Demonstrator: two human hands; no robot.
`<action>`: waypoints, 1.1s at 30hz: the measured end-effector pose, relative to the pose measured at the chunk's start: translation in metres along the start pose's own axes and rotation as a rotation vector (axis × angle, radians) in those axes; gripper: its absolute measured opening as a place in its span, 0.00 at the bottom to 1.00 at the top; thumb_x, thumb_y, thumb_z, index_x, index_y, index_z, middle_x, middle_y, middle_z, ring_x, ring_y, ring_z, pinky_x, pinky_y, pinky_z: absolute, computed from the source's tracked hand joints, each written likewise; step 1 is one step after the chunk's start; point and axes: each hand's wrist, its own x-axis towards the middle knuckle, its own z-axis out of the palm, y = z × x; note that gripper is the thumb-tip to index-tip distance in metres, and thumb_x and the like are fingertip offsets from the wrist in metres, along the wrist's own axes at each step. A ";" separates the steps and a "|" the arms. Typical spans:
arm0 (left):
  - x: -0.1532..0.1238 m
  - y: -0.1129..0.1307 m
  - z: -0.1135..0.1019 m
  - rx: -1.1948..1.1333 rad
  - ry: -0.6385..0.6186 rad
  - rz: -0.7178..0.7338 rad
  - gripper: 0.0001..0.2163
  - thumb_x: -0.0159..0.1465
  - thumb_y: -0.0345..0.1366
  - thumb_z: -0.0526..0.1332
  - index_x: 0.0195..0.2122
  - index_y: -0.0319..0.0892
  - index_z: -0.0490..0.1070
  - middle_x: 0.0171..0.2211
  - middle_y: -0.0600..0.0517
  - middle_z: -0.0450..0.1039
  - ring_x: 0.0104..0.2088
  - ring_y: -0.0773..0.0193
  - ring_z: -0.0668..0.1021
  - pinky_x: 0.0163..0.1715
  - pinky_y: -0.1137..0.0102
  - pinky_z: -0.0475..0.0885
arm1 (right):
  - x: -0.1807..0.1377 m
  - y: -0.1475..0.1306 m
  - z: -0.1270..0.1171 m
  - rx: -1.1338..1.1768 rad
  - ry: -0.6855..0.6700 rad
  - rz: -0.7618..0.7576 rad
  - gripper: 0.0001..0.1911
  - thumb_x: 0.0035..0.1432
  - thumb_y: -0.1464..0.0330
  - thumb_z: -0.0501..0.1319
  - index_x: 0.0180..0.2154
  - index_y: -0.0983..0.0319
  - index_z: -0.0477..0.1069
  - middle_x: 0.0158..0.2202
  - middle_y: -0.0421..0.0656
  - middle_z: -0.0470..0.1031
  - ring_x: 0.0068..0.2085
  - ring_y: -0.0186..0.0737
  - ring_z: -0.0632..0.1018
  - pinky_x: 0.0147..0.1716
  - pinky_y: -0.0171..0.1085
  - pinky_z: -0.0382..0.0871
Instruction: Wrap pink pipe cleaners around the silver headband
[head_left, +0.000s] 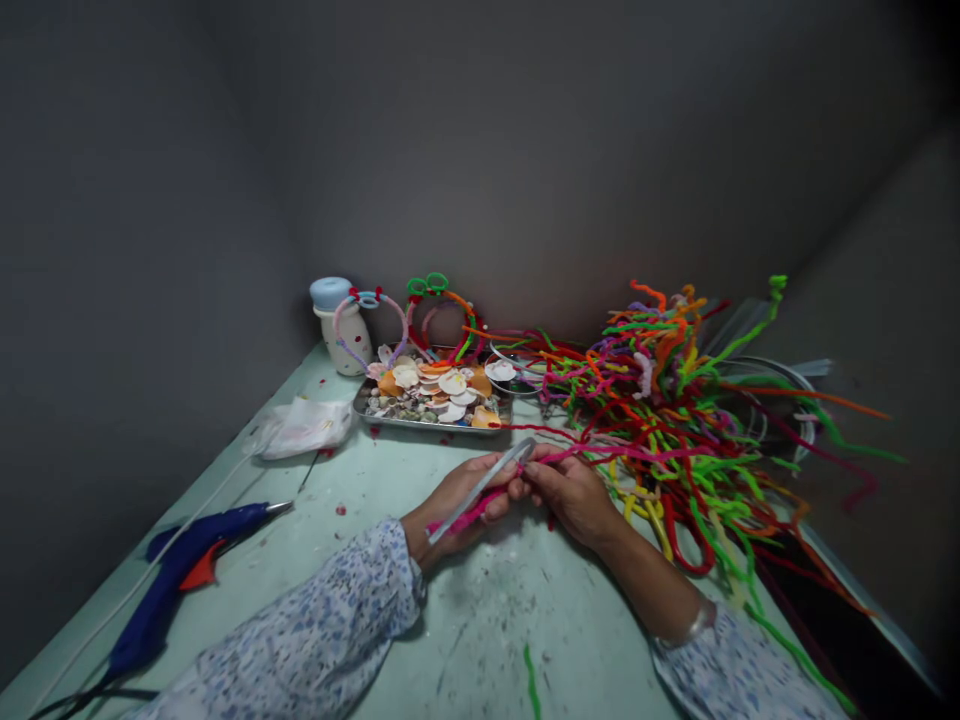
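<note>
Headband (491, 478), one, grey, being gripped in left hand (457, 505), right hand (574, 495) pinching one pink pipe cleaner (600, 455), one glue gun (187, 565) lying at eight o'clock.

Small craft corner: pale green table (480, 620) set against bare grey walls (525, 150). Beyond the left hand (465, 500), metal tray of seashells (420, 423) and looped pipe-cleaner headbands (375, 320); right of the right hand (574, 495), heap of bright pipe cleaners (675, 420); well left of the left hand, blue glue gun (180, 570).
</note>
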 end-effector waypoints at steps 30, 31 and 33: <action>-0.006 0.006 0.006 -0.011 -0.059 -0.187 0.08 0.57 0.36 0.63 0.31 0.37 0.65 0.21 0.57 0.64 0.11 0.81 0.58 0.10 0.80 0.44 | -0.002 -0.006 0.001 0.133 0.010 0.023 0.20 0.43 0.67 0.70 0.41 0.59 0.71 0.30 0.37 0.71 0.25 0.30 0.70 0.24 0.30 0.61; -0.006 0.006 0.007 -0.009 -0.055 -0.188 0.09 0.57 0.36 0.63 0.31 0.36 0.65 0.21 0.57 0.64 0.11 0.81 0.58 0.11 0.80 0.44 | -0.002 -0.006 0.001 0.131 0.009 0.023 0.20 0.43 0.67 0.70 0.40 0.59 0.71 0.30 0.38 0.71 0.25 0.30 0.70 0.24 0.30 0.61; -0.006 0.006 0.008 0.001 -0.035 -0.171 0.09 0.57 0.37 0.63 0.31 0.36 0.66 0.20 0.57 0.63 0.12 0.81 0.57 0.11 0.79 0.44 | -0.001 -0.006 0.001 0.133 0.013 0.024 0.20 0.43 0.67 0.70 0.41 0.59 0.71 0.30 0.38 0.72 0.26 0.31 0.70 0.24 0.31 0.62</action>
